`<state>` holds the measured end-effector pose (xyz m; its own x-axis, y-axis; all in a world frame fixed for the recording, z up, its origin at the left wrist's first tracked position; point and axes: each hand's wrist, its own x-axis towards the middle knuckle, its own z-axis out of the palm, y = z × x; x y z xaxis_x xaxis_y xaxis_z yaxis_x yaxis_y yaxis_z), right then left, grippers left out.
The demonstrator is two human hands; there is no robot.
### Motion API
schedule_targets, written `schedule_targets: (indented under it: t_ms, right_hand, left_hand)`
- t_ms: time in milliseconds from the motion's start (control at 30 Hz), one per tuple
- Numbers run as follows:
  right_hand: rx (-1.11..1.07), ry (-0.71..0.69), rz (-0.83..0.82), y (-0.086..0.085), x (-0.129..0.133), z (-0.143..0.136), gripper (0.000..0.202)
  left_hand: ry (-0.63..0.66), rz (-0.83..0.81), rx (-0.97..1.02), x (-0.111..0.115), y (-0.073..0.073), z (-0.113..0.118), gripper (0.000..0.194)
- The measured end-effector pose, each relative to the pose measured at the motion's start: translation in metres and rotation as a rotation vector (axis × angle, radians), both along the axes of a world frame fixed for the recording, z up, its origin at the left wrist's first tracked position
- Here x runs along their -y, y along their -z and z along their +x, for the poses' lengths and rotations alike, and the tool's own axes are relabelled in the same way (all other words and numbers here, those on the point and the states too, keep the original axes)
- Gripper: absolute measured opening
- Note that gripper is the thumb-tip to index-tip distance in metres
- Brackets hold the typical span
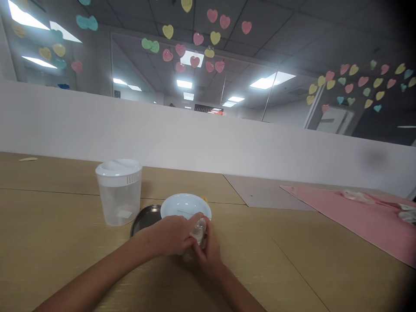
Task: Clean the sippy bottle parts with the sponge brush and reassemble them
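Observation:
My left hand (175,234) and my right hand (210,251) meet in front of the white bowl (170,203). Between them they hold a small clear, shiny object (199,232), its kind too blurred to make out. The fingers of both are closed around it, and they partly cover it. Behind my hands the bowl stands upright, with a thin dark line across its inside. A dark metal round tray (143,219) lies left of the bowl, partly hidden by it and by my left hand. Just behind the bowl's right rim peeks a small yellow thing (205,199).
A translucent plastic bucket (118,199) with a white lid stands to the left on the wooden table (65,242). At right lie a grey sheet (266,195) and a pink cloth (351,221) with crumpled clear plastic (359,197). A low white wall (195,138) bounds the back.

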<state>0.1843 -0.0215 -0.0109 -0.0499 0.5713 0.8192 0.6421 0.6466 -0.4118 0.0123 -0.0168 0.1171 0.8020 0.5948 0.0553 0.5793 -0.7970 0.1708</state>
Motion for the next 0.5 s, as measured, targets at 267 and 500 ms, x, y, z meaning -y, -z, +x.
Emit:
schedule_targets:
  t_ms: [267, 500]
  right_hand:
    - [-0.009, 0.029, 0.018, -0.0014, 0.0003, -0.0003, 0.054]
    - [-0.046, 0.023, 0.014, -0.0053, 0.0020, -0.0017, 0.050]
  left_hand:
    - [0.000, 0.087, -0.066, -0.0006, 0.0019, 0.0026, 0.042]
    - [0.018, 0.112, -0.065, 0.0015, -0.0073, 0.0002, 0.034]
